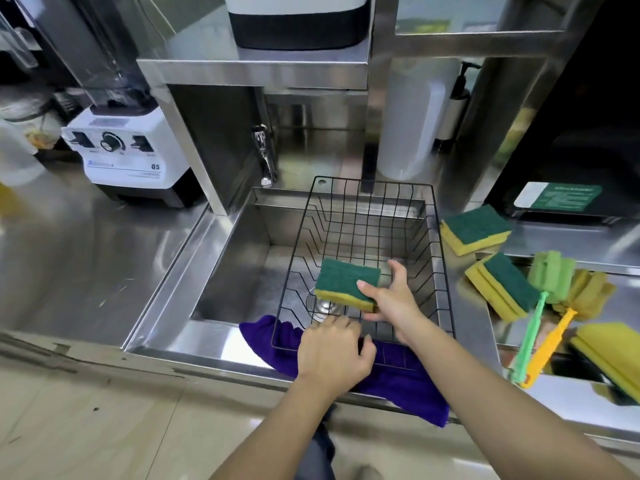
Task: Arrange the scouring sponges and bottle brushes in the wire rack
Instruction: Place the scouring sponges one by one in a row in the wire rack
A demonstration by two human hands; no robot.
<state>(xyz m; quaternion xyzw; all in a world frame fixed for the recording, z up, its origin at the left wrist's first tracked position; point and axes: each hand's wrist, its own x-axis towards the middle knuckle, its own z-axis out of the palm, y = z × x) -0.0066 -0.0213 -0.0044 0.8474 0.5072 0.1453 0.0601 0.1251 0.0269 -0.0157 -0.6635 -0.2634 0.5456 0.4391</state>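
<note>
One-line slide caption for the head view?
Right hand lowers a scouring sponge into the wire rack; left hand steadies its front rim.

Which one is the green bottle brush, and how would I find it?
Look right of the sink and black wire rack, on the steel counter among yellow-and-green sponges. Two brushes lie crossed there. The green bottle brush has a light green foam head and green handle; its neighbour, the orange brush, is yellow-orange.

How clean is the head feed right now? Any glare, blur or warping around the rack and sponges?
Head view: wide-angle warping bends the counter edges and shelf posts; bright glare on the steel counter left of the sink; the wire rack and the sponge in the right hand read sharp; the dark unit at far right is underlit.
</note>
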